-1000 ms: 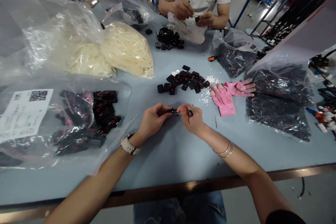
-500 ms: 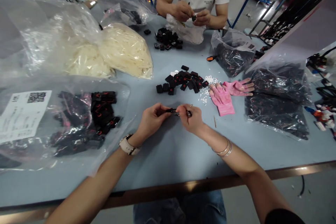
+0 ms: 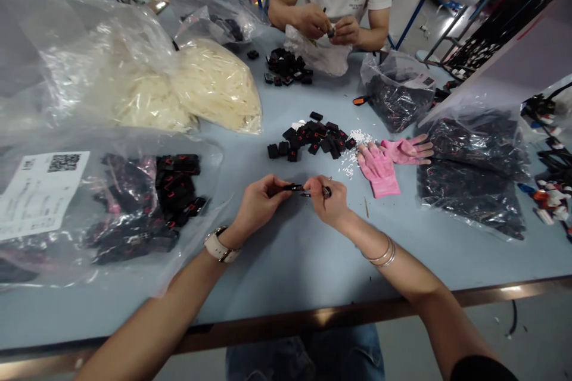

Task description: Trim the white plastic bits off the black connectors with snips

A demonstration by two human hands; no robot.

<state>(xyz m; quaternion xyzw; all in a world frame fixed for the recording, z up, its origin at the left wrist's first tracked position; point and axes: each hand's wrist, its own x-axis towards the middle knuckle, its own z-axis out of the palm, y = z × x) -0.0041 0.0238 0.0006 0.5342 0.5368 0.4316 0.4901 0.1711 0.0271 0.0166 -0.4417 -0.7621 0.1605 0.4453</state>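
My left hand is closed round a thin dark tool whose tip points right. My right hand pinches a small black part against that tip. Both hands hover just above the blue table, close together near its middle. A pile of small black parts lies just beyond my hands, with a scatter of tiny white pieces to its right.
Pink gloves lie right of the pile. Clear bags of black parts lie at left and right; bags of white pieces sit at far left. A person across the table works on a small part beside another black pile.
My right hand has shifted slightly right, so a little more of the tool shows between my hands. The person opposite has brought both hands closer together.
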